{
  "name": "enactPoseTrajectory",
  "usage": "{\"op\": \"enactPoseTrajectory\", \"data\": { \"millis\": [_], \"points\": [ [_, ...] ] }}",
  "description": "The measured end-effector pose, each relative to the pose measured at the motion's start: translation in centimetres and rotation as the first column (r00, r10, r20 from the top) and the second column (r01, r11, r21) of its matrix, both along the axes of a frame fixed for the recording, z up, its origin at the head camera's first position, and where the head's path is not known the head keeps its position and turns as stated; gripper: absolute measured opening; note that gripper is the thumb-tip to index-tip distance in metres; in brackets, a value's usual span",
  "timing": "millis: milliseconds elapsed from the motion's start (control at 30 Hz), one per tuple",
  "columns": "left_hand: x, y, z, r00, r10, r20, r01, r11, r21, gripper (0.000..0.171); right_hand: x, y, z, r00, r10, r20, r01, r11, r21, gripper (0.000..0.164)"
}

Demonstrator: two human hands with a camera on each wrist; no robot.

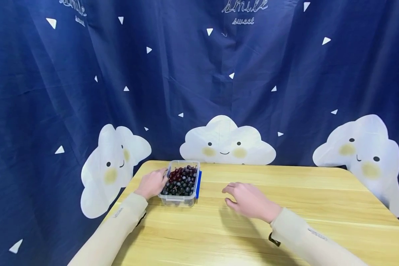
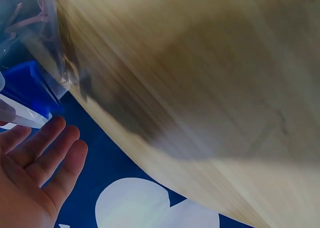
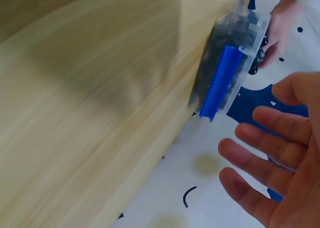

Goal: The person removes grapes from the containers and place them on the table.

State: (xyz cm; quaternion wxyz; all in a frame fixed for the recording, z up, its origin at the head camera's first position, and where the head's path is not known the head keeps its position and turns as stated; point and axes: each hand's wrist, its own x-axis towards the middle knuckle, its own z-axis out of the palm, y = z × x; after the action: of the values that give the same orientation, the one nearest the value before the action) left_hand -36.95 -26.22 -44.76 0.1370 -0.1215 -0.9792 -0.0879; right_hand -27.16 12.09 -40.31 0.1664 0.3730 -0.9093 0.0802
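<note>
A clear plastic container (image 1: 178,198) with a raised rim and a blue side latch (image 1: 198,184) stands at the table's back left, without a lid on top. Dark grapes (image 1: 183,181) fill it, redder toward the back left; thin stems show among them. My left hand (image 1: 153,183) holds the container's left rim between thumb and forefinger, while its other fingers (image 2: 65,163) extend loosely below another blue latch (image 2: 31,88). To the right of the container, my right hand (image 1: 249,201) hovers above the table, apart from it, with relaxed fingers and nothing held.
The light wood table (image 1: 193,236) has a rounded back left corner. Behind it hangs a dark blue curtain (image 1: 199,88) with white triangles and smiling clouds (image 1: 226,138), reaching down to the table's back edge.
</note>
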Motion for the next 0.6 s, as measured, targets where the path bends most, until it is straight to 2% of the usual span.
{"op": "enactPoseTrajectory", "data": {
  "millis": [267,600],
  "points": [
    [0.2,0.2,-0.2,1.0,0.018,0.002,-0.018,1.0,0.0,0.042,-1.9,-3.1,0.0,0.996,-0.078,0.039,0.078,0.997,0.008,0.032],
    [0.2,0.3,-0.3,0.999,0.042,-0.008,-0.042,0.999,0.007,0.042,-5.7,-6.7,-0.9,0.975,-0.164,0.149,0.174,0.983,-0.059,0.045]
  ]
}}
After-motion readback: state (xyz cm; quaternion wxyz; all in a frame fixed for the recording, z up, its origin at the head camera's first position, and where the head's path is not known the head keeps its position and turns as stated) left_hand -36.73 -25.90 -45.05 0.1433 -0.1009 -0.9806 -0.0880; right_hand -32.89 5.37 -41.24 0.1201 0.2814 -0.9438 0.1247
